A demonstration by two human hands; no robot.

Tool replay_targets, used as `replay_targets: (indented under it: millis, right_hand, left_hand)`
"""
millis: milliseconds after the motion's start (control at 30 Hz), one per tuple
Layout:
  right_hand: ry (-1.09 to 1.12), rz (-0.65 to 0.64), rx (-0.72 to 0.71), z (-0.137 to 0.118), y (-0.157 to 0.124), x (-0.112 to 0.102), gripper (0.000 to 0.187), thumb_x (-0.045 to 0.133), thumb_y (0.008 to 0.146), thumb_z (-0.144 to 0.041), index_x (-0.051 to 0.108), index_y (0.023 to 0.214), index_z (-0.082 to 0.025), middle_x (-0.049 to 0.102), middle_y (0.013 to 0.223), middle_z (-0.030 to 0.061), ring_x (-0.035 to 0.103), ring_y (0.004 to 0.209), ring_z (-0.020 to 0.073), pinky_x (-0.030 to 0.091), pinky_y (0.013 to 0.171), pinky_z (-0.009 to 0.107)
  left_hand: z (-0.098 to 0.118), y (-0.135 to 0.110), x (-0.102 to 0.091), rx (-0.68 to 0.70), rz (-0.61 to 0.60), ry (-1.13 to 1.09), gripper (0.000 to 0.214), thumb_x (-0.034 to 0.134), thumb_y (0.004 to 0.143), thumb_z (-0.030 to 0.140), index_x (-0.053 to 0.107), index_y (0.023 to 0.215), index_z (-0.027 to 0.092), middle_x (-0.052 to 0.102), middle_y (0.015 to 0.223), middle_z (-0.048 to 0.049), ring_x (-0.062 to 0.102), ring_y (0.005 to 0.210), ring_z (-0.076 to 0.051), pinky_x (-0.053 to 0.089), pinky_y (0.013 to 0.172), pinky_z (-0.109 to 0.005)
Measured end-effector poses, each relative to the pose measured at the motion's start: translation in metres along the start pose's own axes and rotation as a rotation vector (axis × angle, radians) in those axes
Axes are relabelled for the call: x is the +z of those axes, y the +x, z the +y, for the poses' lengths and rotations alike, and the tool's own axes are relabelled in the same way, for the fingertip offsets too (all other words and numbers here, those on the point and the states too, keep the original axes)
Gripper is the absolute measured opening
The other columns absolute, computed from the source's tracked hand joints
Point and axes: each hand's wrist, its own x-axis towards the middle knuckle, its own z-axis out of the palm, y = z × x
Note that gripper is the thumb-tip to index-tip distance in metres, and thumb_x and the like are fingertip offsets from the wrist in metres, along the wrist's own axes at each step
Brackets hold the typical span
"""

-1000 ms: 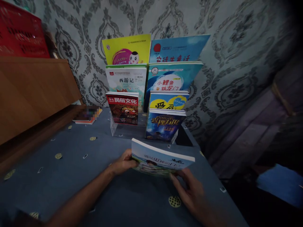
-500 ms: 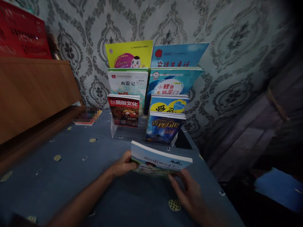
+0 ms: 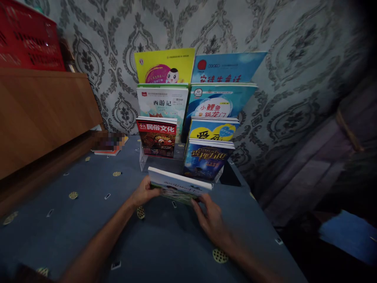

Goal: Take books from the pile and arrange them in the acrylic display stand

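A thin book (image 3: 179, 188) with a blue and green cover is held upside down between both hands, its white edge upward and its cover slightly blurred. My left hand (image 3: 145, 192) grips its left end, thumb on the cover. On the right end, my right hand (image 3: 209, 214) is closed with the thumb in front. Just beyond stands a clear tiered rack (image 3: 143, 160) of books. Its front row has a red book (image 3: 159, 138) on the left and a dark blue book (image 3: 206, 160) on the right. Behind the red one rises a pale book (image 3: 161, 103).
A small pile of books (image 3: 109, 146) lies left, beside a wooden cabinet (image 3: 44, 118) bearing a red basket (image 3: 32, 39). A dark flat object (image 3: 231, 177) lies right of the rack. Patterned wallpaper (image 3: 288, 43) is behind; a grey curtain (image 3: 318, 169) hangs right of the blue cloth (image 3: 97, 228).
Both hands have carried the book left and slightly forward, closer to the rack's front. Its cover is now tilted further from view. The camera view has shifted slightly.
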Motion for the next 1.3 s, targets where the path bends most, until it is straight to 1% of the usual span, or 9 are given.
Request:
replay_targets:
  millis: [100,233,300,433,600,733,900,1067,1300]
  right_hand:
    - [0.004,0.015,-0.023,0.001,0.013,0.012,0.011,0.045,0.103,-0.029,0.053,0.098,-0.025,0.070,0.078,0.0018,0.070,0.067,0.0191,0.058,0.063,0.028]
    - [0.024,0.024,-0.067,0.006,0.030,0.027,0.012,0.045,0.102,-0.026,0.056,0.106,-0.024,0.073,0.085,0.0046,0.073,0.072,0.0213,0.060,0.068,0.031]
    - [0.032,0.022,-0.103,0.009,0.038,0.035,0.017,0.044,0.102,-0.024,0.056,0.114,-0.023,0.075,0.094,0.0074,0.075,0.084,0.0229,0.061,0.077,0.034]
    - [0.046,0.028,-0.199,0.015,0.055,0.048,0.028,0.040,0.102,-0.018,0.056,0.125,-0.021,0.074,0.112,0.0116,0.072,0.107,0.0234,0.060,0.092,0.037]
    - [0.036,0.039,-0.225,0.018,0.073,0.057,0.034,0.036,0.102,-0.018,0.057,0.129,-0.020,0.072,0.120,0.0134,0.069,0.115,0.0235,0.058,0.097,0.040]
    - [0.031,0.087,-0.223,0.015,0.087,0.058,0.033,0.037,0.102,-0.018,0.057,0.128,-0.020,0.072,0.118,0.0135,0.070,0.113,0.0242,0.058,0.097,0.042]
    - [0.041,0.190,-0.215,0.007,0.107,0.056,0.027,0.042,0.101,-0.017,0.059,0.122,-0.023,0.074,0.111,0.0112,0.072,0.105,0.0247,0.059,0.092,0.041]
    - [0.026,0.271,-0.245,-0.001,0.128,0.049,0.026,0.044,0.100,-0.016,0.058,0.121,-0.023,0.074,0.113,0.0100,0.070,0.109,0.0241,0.058,0.095,0.040]
    - [0.023,0.355,-0.242,-0.023,0.156,0.033,0.026,0.044,0.100,-0.018,0.059,0.120,-0.022,0.073,0.115,0.0090,0.069,0.109,0.0230,0.057,0.096,0.042]
  left_hand:
    - [-0.006,0.004,-0.011,0.038,0.051,0.052,0.027,0.085,0.055,0.023,0.074,0.079,0.016,0.075,0.075,-0.0033,0.071,0.085,-0.026,0.054,0.082,-0.033]
    - [-0.009,0.008,-0.024,0.088,0.226,0.072,0.032,0.084,0.053,0.022,0.073,0.083,0.017,0.073,0.075,-0.0012,0.067,0.080,-0.022,0.052,0.078,-0.031]
    - [-0.004,0.010,-0.029,0.129,0.225,0.161,0.026,0.083,0.056,0.022,0.073,0.079,0.017,0.072,0.076,-0.0012,0.065,0.079,-0.020,0.050,0.077,-0.028]
    - [0.009,0.013,-0.035,0.261,0.138,0.336,0.017,0.077,0.065,0.027,0.077,0.079,0.017,0.076,0.084,-0.0062,0.066,0.086,-0.023,0.048,0.081,-0.029]
    - [0.018,0.017,-0.036,0.312,0.267,0.382,0.019,0.082,0.062,0.029,0.078,0.078,0.019,0.076,0.082,-0.0061,0.066,0.082,-0.023,0.048,0.077,-0.029]
    - [0.026,0.023,-0.035,0.341,0.308,0.416,0.015,0.076,0.064,0.023,0.074,0.078,0.019,0.074,0.082,-0.0035,0.063,0.082,-0.020,0.046,0.075,-0.026]
    - [0.044,0.038,-0.038,0.395,0.348,0.413,0.018,0.074,0.058,0.021,0.068,0.074,0.018,0.063,0.069,0.0024,0.057,0.072,-0.017,0.044,0.068,-0.025]
    - [0.066,0.051,-0.036,0.509,0.296,0.436,0.017,0.074,0.060,0.018,0.068,0.077,0.017,0.065,0.076,0.0008,0.059,0.075,-0.016,0.045,0.071,-0.026]
    - [0.097,0.058,-0.026,0.698,0.330,0.468,0.022,0.073,0.065,0.018,0.068,0.086,0.018,0.069,0.085,-0.0001,0.063,0.082,-0.016,0.050,0.076,-0.025]
